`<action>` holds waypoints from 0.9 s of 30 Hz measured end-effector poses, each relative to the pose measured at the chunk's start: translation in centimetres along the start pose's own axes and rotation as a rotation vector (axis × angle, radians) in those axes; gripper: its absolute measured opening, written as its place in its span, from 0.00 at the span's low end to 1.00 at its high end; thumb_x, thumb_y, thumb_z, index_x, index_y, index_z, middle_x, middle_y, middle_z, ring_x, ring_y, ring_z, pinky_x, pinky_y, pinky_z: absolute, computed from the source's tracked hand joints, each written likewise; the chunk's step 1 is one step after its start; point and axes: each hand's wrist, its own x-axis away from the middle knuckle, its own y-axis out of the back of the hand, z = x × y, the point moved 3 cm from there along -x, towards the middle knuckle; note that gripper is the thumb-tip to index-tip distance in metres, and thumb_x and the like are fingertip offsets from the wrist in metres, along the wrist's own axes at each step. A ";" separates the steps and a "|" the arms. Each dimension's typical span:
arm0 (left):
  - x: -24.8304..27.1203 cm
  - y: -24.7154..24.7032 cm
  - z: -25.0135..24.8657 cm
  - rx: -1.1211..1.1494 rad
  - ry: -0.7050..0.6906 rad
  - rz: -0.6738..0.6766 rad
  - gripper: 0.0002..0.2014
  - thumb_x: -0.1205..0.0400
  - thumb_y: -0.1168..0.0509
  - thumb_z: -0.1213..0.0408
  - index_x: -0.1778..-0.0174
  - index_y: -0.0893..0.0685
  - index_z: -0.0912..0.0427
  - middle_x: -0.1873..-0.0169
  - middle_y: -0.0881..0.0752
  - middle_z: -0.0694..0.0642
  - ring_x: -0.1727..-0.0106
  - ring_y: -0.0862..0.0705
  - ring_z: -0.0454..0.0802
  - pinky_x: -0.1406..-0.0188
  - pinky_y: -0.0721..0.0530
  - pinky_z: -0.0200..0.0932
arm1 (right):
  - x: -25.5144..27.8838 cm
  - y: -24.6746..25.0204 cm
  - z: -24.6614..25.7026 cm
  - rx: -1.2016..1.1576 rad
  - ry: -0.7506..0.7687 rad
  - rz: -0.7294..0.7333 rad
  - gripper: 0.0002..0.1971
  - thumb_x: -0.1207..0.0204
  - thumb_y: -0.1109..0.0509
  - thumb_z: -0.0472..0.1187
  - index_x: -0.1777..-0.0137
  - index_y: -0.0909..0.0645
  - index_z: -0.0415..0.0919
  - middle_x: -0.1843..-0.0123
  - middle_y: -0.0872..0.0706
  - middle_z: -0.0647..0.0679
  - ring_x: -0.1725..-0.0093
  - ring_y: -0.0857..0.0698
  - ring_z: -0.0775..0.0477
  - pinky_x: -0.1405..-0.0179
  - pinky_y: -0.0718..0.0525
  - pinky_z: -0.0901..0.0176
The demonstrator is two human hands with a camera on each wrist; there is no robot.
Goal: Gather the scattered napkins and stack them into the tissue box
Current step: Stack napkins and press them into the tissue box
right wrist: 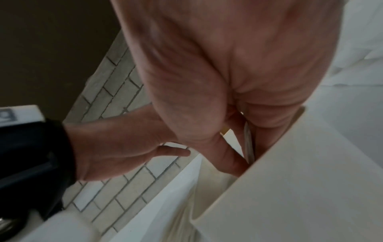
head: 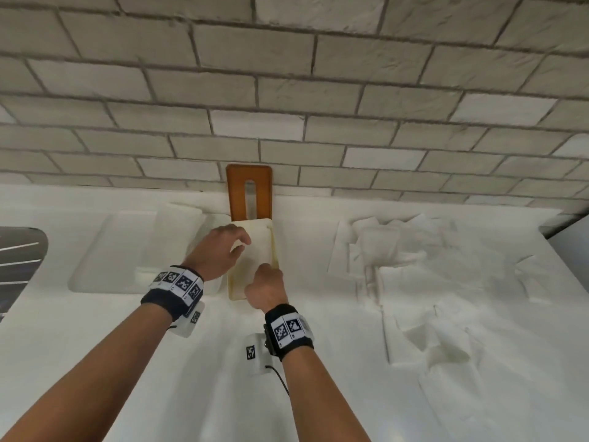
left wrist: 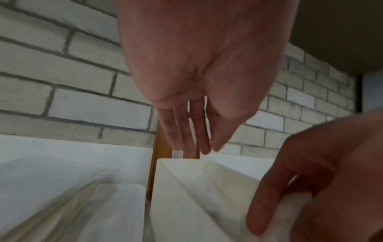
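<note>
At the far left, about nine o'clock in the head view, a dark rounded object is cut off by the frame and I cannot say what it is. Next to it a white tray lies on the white counter; its pale edges melt into the surface, so what it holds is hard to make out, though a folded white piece shows at its far side. In the middle stands one tissue box, open at the top, its far end touching one brown wooden lid with a slot that leans on the brick wall at twelve o'clock. The left hand hovers over the left part of the box with fingers straight and relaxed, holding nothing. The right hand is at the near end of the box, fingers curled; in the left wrist view its fingers seem to pinch a white napkin, but blur hides the exact contact. Inside the box I see pale folded layers, too blurred to count. To the right, around two to four o'clock, the scattered napkins overlap and are white on white, so they cannot be counted. The near counter between the two forearms is free.
</note>
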 end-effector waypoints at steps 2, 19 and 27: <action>-1.0 -1.4 0.1 -0.074 0.004 0.142 0.10 0.13 0.32 0.68 0.38 0.14 0.50 0.35 0.15 0.50 0.30 0.17 0.54 0.27 0.19 0.54 | 0.1 -0.2 -0.1 0.010 -0.008 -0.003 0.18 0.11 0.37 0.32 0.24 0.28 0.25 0.24 0.20 0.30 0.26 0.18 0.30 0.26 0.17 0.46; -4.5 -4.3 -4.3 -0.377 0.133 0.486 0.49 0.39 0.10 0.41 0.25 0.26 0.47 0.27 0.20 0.52 0.27 0.19 0.58 0.28 0.18 0.60 | 9.5 8.2 -10.9 -0.356 0.286 -0.510 0.15 0.13 0.29 0.36 0.31 0.15 0.51 0.33 0.10 0.55 0.34 0.13 0.55 0.33 0.16 0.64; 3.0 -7.7 -18.6 0.220 -0.060 -0.126 0.05 0.17 0.24 0.61 0.49 0.13 0.50 0.53 0.09 0.44 0.51 0.11 0.42 0.46 0.10 0.48 | 18.0 13.3 -27.8 -0.430 0.186 -0.710 0.14 0.15 0.26 0.36 0.39 0.13 0.57 0.42 0.08 0.63 0.41 0.10 0.60 0.43 0.09 0.53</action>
